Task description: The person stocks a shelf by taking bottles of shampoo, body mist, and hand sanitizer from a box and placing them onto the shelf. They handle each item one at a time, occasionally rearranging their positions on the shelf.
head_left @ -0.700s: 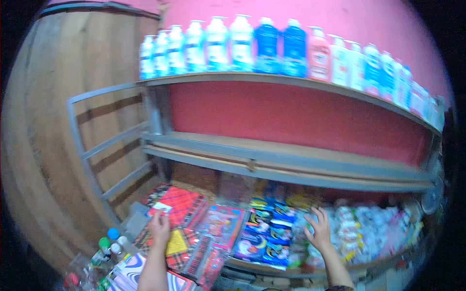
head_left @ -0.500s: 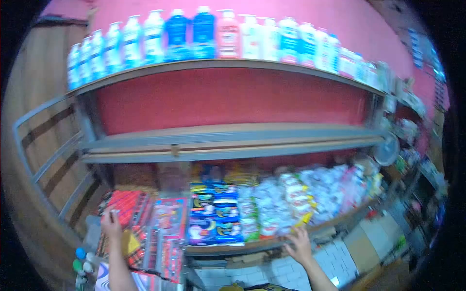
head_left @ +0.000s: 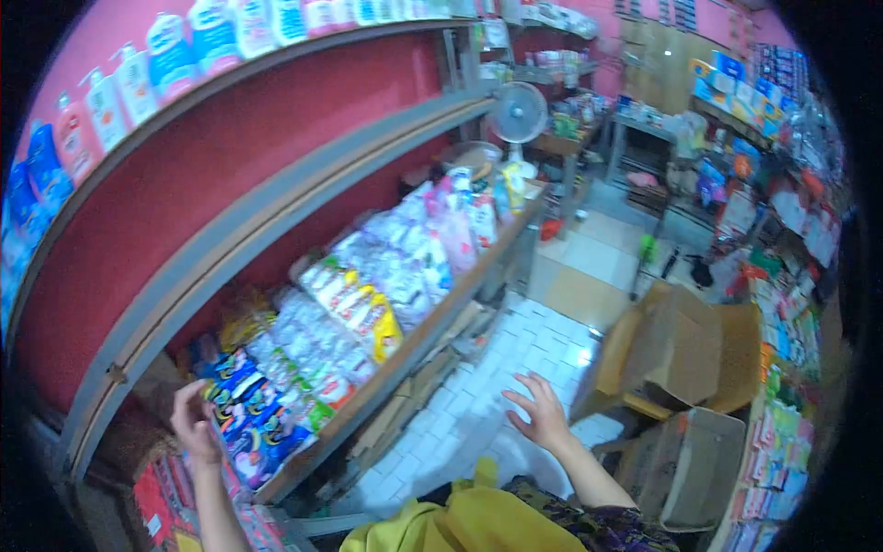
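At the bottom left of the frame, the left hand (head_left: 190,425) is raised with fingers loosely curled, holding nothing, just beside the blue packets (head_left: 246,416) at the near end of the shelf (head_left: 405,354). Low in the centre, the right hand (head_left: 536,412) hangs spread open and empty over the white tiled floor (head_left: 515,345). To the right stand open cardboard boxes (head_left: 681,354). Farther along the shelf lie clear and yellow packets (head_left: 368,308). A fan (head_left: 516,112) stands at the upper centre.
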`<state>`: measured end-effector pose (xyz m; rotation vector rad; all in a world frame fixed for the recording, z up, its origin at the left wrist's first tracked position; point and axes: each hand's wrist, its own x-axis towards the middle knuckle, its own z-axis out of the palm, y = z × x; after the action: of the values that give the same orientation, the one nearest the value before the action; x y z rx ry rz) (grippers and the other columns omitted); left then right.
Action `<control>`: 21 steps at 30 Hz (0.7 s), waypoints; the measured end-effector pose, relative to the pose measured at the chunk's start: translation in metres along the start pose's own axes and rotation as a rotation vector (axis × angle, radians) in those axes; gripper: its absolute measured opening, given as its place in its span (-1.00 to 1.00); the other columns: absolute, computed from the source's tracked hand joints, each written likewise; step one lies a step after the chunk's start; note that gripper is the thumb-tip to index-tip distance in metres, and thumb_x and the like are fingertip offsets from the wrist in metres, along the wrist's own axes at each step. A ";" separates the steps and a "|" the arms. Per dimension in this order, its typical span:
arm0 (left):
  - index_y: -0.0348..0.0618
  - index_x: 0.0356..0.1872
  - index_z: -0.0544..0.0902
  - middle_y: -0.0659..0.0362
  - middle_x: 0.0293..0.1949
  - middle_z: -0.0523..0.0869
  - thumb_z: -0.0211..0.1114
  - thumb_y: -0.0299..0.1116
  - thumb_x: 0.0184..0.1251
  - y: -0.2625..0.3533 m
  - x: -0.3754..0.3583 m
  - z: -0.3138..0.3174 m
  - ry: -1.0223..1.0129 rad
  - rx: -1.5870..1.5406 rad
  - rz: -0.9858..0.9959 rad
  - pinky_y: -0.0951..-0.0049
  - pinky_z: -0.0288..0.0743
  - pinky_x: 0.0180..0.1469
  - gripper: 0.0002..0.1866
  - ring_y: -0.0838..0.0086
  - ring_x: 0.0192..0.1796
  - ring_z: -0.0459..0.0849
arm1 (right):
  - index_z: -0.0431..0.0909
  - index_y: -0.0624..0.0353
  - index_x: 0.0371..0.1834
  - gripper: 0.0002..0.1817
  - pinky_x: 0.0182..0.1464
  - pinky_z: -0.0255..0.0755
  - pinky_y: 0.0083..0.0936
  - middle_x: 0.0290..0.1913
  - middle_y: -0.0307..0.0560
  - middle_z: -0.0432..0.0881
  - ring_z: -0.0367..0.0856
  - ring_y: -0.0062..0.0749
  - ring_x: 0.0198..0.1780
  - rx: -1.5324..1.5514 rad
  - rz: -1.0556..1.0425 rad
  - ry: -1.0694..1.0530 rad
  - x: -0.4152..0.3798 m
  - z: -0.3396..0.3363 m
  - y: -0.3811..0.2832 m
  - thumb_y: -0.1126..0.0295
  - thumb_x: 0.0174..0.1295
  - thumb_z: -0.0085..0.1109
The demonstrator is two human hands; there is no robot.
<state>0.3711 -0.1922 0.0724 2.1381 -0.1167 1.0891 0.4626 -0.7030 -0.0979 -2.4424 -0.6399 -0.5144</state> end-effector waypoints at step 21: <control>-0.23 -0.08 0.56 0.34 -0.62 0.37 -0.03 0.09 0.44 0.167 -0.163 0.531 -1.221 -1.201 -0.463 0.67 -0.01 -0.60 -0.48 0.74 -0.63 0.18 | 0.56 -0.02 0.02 -0.58 0.22 0.31 -0.16 0.21 -0.06 0.41 0.31 0.00 0.26 -0.384 0.735 0.285 -0.161 -0.139 0.097 0.34 0.02 0.32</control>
<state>0.5585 -0.6917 -0.1562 1.2561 -0.6070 -0.6019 0.3547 -0.9102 -0.1086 -2.6344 0.5138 -0.6891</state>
